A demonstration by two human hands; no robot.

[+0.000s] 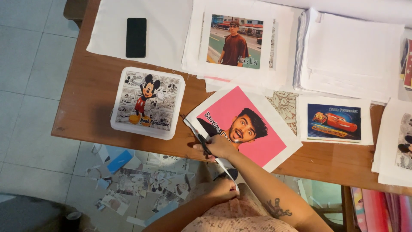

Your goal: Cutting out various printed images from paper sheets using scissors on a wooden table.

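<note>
Head view: right hand (pixel 220 146) closed round scissors (pixel 196 134), blades open at the left white border of the pink portrait print (pixel 243 128), which lies at the table (pixel 90 107) front edge, partly overhanging. Left hand (pixel 223 189) down near the lap, pinching the trimmed white strip (pixel 226 168) hanging off the print. Judging by that: cut runs approx. halfway up the left side; other borders look uncut. Cartoon-mouse print (pixel 148 102) w/ rounded corners lies beside it. Paper offcuts (pixel 141 184) on floor.
</note>
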